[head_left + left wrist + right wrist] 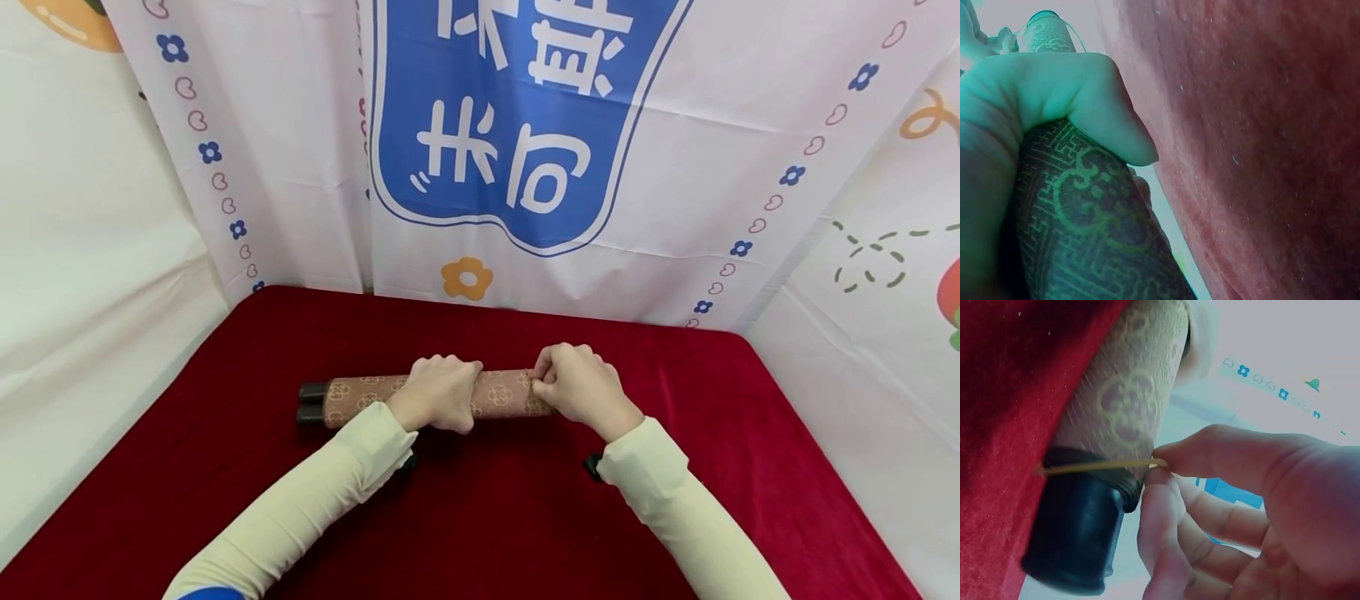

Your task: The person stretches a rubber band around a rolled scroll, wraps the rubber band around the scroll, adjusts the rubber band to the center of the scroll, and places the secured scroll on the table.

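A rolled scroll (501, 394) in brownish-pink brocade with gold patterns lies crosswise on the red cloth. Two dark rod ends (311, 413) stick out at its left. My left hand (437, 393) grips the roll around its middle, thumb along the near side. At the scroll's right end, my right hand (581, 385) pinches a thin yellow rubber band (1094, 466) between thumb and index finger. The right wrist view shows this band stretched across the roll beside a black end knob (1072, 531). The far side of the band is hidden.
A red velvet cloth (480, 517) covers the table. White printed curtains (300, 150) hang behind it and at both sides, with a large blue sign (480, 200) at the back. Small dark devices (593, 467) show beneath the wrists.
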Demonstrator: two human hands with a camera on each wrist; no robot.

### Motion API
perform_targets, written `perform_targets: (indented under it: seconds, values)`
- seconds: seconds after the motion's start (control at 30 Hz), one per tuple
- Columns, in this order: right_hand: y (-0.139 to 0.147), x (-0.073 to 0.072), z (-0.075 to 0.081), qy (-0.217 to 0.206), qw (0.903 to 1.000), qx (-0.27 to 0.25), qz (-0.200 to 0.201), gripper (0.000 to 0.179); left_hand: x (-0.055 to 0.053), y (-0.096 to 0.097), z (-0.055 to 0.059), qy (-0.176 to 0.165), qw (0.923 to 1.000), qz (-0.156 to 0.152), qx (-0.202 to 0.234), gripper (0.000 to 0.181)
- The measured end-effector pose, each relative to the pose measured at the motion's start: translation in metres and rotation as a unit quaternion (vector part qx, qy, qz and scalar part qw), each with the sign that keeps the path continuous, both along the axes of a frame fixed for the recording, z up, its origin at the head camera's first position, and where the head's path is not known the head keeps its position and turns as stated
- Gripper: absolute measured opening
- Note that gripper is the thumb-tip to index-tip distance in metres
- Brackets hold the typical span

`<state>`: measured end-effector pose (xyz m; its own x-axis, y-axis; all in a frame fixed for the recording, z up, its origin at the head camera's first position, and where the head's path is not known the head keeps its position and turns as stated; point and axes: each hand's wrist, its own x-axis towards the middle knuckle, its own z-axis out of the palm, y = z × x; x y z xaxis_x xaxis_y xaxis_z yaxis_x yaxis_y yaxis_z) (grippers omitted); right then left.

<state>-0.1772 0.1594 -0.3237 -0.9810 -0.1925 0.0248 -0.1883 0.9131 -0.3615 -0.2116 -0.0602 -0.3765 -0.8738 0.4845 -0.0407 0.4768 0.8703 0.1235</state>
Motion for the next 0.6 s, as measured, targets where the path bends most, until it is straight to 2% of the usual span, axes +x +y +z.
perform_targets:
  seconds: [0.3, 0.6]
  values:
    - [-0.002, 0.014, -0.007, 0.026, 0.9994, -0.023, 0.002, 0.007, -0.008, -0.008, 0.002, -0.007, 0.9996, 0.024, 0.014, 0.029]
    - [-0.003, 0.021, -0.024, 0.018, 0.9978, -0.064, -0.009, 0.003, -0.010, -0.011, 0.000, -0.019, 0.9991, 0.035, 0.017, 0.028]
